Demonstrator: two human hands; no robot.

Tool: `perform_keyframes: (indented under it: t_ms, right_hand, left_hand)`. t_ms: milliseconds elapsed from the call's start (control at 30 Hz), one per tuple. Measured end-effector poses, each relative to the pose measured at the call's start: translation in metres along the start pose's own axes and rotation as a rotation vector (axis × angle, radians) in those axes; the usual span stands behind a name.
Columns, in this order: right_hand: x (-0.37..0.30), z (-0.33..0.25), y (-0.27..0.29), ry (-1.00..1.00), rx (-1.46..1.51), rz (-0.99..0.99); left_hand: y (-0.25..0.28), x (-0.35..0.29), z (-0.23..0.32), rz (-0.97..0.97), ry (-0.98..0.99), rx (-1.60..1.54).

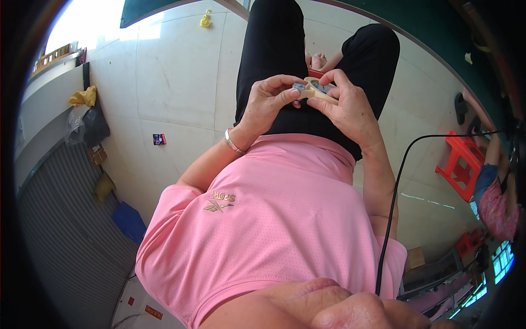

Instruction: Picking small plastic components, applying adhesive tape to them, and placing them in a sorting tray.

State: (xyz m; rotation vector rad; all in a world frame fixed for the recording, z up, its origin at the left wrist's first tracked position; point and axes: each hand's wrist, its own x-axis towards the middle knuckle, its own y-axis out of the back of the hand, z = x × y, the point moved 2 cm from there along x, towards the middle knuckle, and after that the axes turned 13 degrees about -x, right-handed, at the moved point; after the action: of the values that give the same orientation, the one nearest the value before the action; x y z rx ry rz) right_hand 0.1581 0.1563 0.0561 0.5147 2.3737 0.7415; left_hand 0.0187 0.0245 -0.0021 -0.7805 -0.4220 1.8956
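Observation:
Above my lap, both hands hold a small cream-coloured plastic piece (pixel 327 97) with a rounded, frame-like outline and grey parts inside. Its exact kind is too small to make out. My left hand (pixel 267 105) pinches its left end between thumb and fingers, where a small blue-grey part (pixel 298 86) shows by the thumb tip. My right hand (pixel 350 107) grips the right side, thumb along the near edge, with a bent finger over the grey inside. Some fingertips are hidden behind the piece.
Green tabletops (pixel 438 49) edge the far side and right. Another person's arm and patterned clothing (pixel 496 211) show at the right, by a red plastic stool (pixel 459 167). A black cable (pixel 401 170) hangs beside my right arm. A small yellow object (pixel 205 20) and dark card (pixel 159 139) lie on the floor.

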Motion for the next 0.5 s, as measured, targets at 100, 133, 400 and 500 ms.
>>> perform_keyframes:
  t_ms: [100, 133, 400, 500]
  right_hand:
    - [0.0007, 0.0016, -0.0046, 0.013, 0.030, 0.087]
    - [-0.0001, 0.0014, -0.0049, 0.024, 0.042, 0.129]
    - [0.0012, 0.0014, -0.0067, 0.001, -0.010, 0.172]
    - [0.0011, 0.0029, -0.0057, 0.006, 0.032, 0.165]
  left_hand:
    - [-0.0003, 0.0029, -0.0005, 0.034, -0.014, -0.049]
    - [0.0013, 0.0031, -0.0026, 0.024, -0.018, -0.073]
    - [0.0051, 0.0015, -0.0086, -0.045, -0.013, -0.157]
    - [0.0067, 0.0004, -0.0093, -0.067, 0.000, -0.202]
